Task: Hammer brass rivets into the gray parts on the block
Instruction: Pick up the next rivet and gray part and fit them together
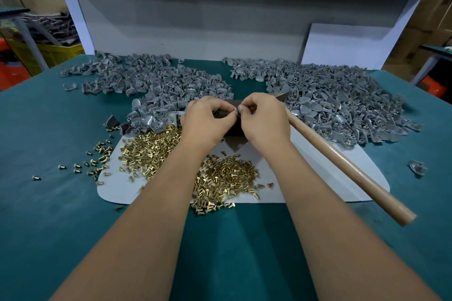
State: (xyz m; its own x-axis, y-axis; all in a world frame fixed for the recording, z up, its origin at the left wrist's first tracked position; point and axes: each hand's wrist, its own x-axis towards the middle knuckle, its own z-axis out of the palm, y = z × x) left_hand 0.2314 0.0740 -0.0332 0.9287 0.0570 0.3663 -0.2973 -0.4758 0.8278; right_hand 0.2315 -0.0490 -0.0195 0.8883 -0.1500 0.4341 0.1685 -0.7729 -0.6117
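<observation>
Head view: both hands fit a rivet to a gray part over the block, hammer lying idle.

The left hand (208, 118) and right hand (263, 117) meet fingertip to fingertip, pinching a small gray part (235, 111) above the dark block (233, 129) at the middle of the tabletop (49, 203); whether a rivet is already in it is too small to tell. Loose brass rivets (220, 176) lie on the pale mat (305, 178) toward the near edge, gray part heaps (330, 98) toward the far edge. The hammer (342, 154) lies at the right, ungripped. Best to seat the rivet straight and rest the part flat on the block before striking.
</observation>
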